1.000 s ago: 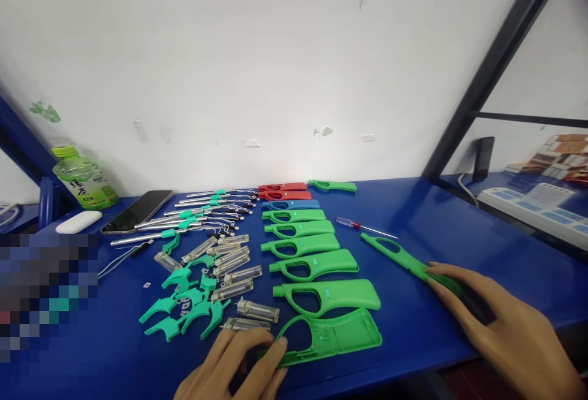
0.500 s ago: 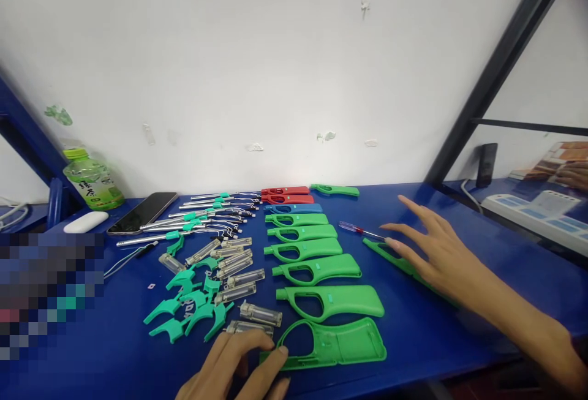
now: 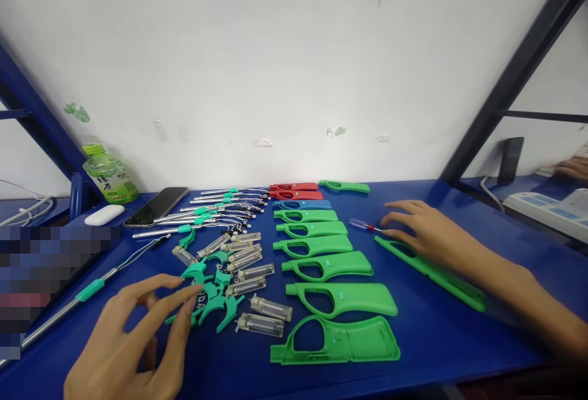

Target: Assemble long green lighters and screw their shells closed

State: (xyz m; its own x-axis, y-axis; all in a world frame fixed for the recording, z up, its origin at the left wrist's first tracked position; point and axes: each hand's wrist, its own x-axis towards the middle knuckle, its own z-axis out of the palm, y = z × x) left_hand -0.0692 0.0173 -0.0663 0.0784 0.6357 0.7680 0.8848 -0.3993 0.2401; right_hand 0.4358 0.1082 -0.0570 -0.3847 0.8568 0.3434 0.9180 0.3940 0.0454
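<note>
My left hand (image 3: 138, 332) reaches over the pile of teal trigger pieces (image 3: 214, 299), its fingers apart and bent, with nothing visibly held. Over the far end of a green casing half (image 3: 427, 268), beside a small screwdriver (image 3: 362, 225), hovers my right hand (image 3: 422, 228), fingers loosely spread and holding nothing. An open green casing half (image 3: 367, 342) lies hollow side up near the front edge. Behind it runs a column of green casings (image 3: 367, 299), a blue one (image 3: 310, 204) and red ones (image 3: 303, 195). Clear lighter tanks (image 3: 261, 324) lie left of the column.
Metal rods with teal collars (image 3: 172, 230) and wires lie at the back left, near a phone (image 3: 156, 206), a white case (image 3: 105, 215) and a green bottle (image 3: 110, 176). A power strip (image 3: 546, 213) and another person's hand (image 3: 572, 167) are at the right.
My left hand has left the open green casing and moved left to the teal pieces. My right hand has drawn its fingers in beside the screwdriver. The view has shifted slightly left.
</note>
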